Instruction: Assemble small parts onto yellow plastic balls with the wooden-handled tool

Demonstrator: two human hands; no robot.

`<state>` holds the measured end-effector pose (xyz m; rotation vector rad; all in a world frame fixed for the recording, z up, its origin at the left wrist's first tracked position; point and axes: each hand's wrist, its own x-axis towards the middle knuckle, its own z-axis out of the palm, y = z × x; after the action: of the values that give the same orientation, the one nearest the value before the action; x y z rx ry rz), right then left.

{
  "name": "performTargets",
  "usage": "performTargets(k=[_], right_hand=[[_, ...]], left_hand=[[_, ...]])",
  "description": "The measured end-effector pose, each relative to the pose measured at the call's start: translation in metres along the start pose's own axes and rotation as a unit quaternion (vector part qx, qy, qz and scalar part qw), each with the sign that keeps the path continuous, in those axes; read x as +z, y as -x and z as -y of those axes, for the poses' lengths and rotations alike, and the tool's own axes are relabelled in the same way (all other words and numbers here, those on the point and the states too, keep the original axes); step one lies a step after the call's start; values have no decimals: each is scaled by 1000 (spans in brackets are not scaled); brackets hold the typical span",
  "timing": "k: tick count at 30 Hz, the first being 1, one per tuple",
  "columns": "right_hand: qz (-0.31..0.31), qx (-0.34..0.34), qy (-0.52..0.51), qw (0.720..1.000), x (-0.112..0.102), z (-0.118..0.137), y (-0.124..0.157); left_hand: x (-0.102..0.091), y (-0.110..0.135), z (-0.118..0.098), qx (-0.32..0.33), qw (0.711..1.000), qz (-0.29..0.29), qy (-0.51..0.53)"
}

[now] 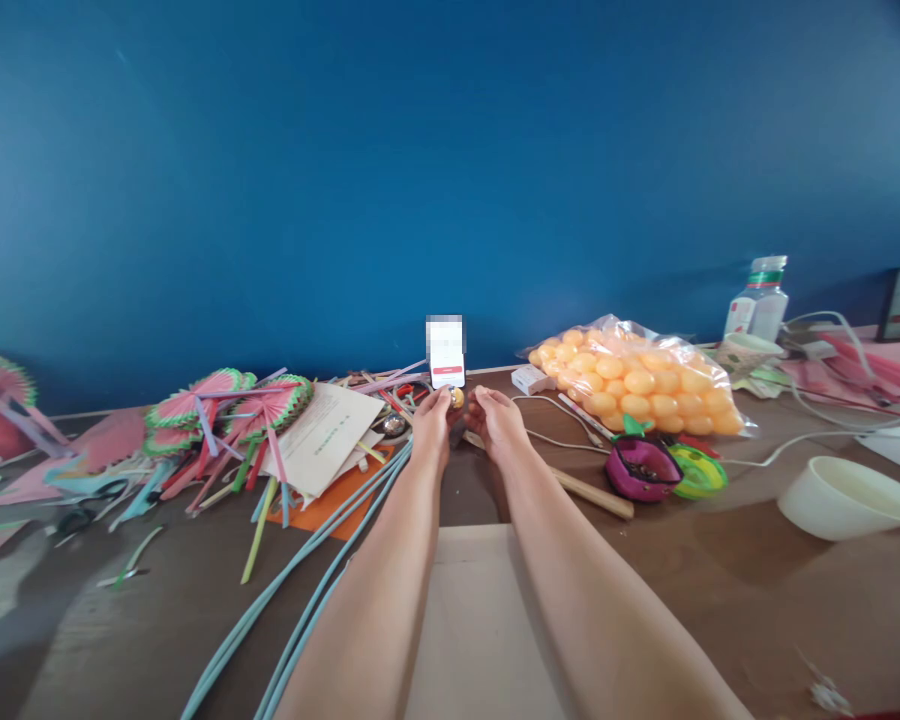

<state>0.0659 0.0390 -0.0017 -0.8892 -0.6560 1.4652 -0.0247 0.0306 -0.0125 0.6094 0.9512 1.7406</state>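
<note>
Both my arms reach forward over the table. My left hand is closed, with a small round golden piece at its thumb and fingertips; its exact kind is too small to tell. Close by on the right, my right hand has its fingers curled together in a pinch, and what they hold, if anything, does not show. Just beyond the hands a lit phone stands upright near the blue wall. A wooden stick lies by my right forearm, and light-blue tubing runs beside my left one.
Pink-and-green paper fans, a white printed sheet and orange paper lie left. On the right are a bag of orange balls, a purple pouch, a white bowl, a bottle and cables.
</note>
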Motion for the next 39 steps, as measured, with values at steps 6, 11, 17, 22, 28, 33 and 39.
performTargets(k=[6, 11, 17, 22, 28, 33, 39], right_hand=[[-29, 4, -52, 998, -2, -2, -4], [4, 12, -34, 999, -3, 0, -1], [49, -58, 124, 989, -2, -3, 4], [67, -158, 261, 950, -6, -8, 0], [46, -183, 274, 943, -6, -6, 0], [40, -197, 276, 940, -5, -2, 3], [30, -204, 281, 937, -5, -3, 3]], left_hand=[[3, 2, -3, 0, 1000, -11, 7], [1, 1, -3, -3, 1000, -12, -11], [-2, -1, -2, 9, 999, -18, -32], [-4, -2, -2, 26, 998, -16, -59], [-2, 0, -4, 23, 999, 6, -36], [0, 2, -5, 27, 999, 21, -14], [-3, -3, 0, 43, 998, 11, -42]])
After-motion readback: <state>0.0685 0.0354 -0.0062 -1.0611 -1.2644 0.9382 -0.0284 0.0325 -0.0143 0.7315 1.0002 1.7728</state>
